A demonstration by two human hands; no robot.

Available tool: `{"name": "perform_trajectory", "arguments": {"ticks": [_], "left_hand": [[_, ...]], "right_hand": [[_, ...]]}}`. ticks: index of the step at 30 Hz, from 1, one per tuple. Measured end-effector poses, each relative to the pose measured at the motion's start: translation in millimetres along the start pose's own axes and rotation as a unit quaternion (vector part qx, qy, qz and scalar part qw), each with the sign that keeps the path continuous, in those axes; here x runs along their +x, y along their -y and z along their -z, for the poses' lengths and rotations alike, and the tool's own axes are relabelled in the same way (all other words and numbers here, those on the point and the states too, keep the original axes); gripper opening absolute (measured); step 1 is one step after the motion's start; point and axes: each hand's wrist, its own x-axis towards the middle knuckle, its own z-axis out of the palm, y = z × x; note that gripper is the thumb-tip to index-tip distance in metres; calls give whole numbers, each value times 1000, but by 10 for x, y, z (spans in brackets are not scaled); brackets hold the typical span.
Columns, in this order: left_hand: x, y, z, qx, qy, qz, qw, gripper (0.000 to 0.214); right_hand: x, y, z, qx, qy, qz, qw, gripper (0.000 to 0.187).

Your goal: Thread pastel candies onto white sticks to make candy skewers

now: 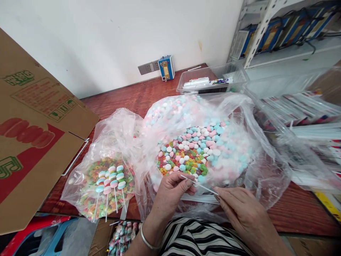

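A thin white lollipop stick (204, 187) runs slantwise between my two hands. My left hand (170, 193) pinches it near the upper left end, thumb against fingers. At its lower right end my right hand (241, 204) grips it, fingers closed together. Just beyond them lies a large clear plastic bag (266, 177), opened over pink, white and blue candies (191, 137) and small ring-shaped candies (190, 159). More white sticks (199, 198) lie beneath my hands. To the left, several candy skewers (113, 177) rest on another bag of ring candies (92, 174).
A cardboard box (45, 117) stands at the left. Behind the bags is a clear tub (213, 76) with white packets. Clear trays (298, 142) with packaging and sticks line the right. A blue device (166, 68) sits by the wall sockets. Wrapped candies (124, 236) lie below the table edge.
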Motion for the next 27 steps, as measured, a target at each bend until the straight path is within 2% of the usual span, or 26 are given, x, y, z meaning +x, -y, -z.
{"name": "perform_trajectory", "arguments": {"ticks": [4,7,10,12,14,16,18,20,21,23,25,27], "left_hand": [[1,10,-9,-26,-2,6,1000,19],[6,59,-64,-34,6,15,999,20],[30,96,-102,-14,9,25,1000,24],[63,77,-58,33,-2,28,999,29],[111,16,65,127,-43,2,991,31],[165,-68,249,269,-105,-66,955,23],[219,-142,443,423,-139,-142,884,18],[264,-179,588,527,-128,-171,822,18],[283,-182,631,560,-113,-172,803,18],[312,-166,655,601,-89,-165,777,18],[329,-141,622,630,-78,-155,757,17],[334,-128,574,650,-75,-145,742,14]], "right_hand": [[11,28,-39,8,-5,-8,1000,21],[24,92,-88,17,-4,-9,1000,28],[53,121,-107,20,18,2,1000,31],[72,90,-83,10,37,-23,999,31],[77,29,-34,6,36,-73,997,30],[69,-30,25,42,12,-144,989,28],[62,-57,73,142,-7,-250,958,31],[74,-44,93,280,-14,-352,893,33],[88,-28,92,341,-17,-386,857,32],[128,9,74,423,-16,-416,805,29],[166,33,46,456,-10,-423,783,29],[191,37,24,467,-1,-430,773,30]]}}
